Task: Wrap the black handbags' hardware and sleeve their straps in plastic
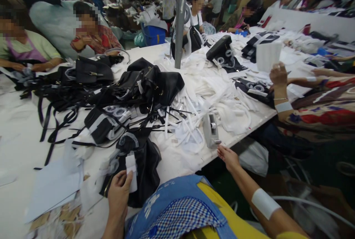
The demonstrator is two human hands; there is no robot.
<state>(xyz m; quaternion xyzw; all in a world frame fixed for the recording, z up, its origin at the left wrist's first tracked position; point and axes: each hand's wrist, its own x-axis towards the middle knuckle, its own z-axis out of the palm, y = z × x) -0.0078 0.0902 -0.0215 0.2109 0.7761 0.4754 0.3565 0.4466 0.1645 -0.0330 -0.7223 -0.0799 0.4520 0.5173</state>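
White material (131,165) sits pinched in our left hand (119,188) over the black bag (148,161) on the table (16,139), probably to steady it; our right hand (229,158) bunches its fingertips by the tape dispenser (208,131), likely edge-set for reach; whether they grip anything, we cannot tell.

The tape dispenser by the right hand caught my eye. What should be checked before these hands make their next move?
1. Tape dispenser standing on the table: ok, though close to the edge.
2. Right hand at the dispenser: ok, fingertips at its near end.
3. Tape between those fingertips: cannot tell, too small to see.
4. Left hand gripping the white strip: ok, the thumb lies on it.
5. Black bag within reach: ok, it rests right in front of the person.
6. Free space around that bag: not ok, paper sheets and more black bags crowd it.
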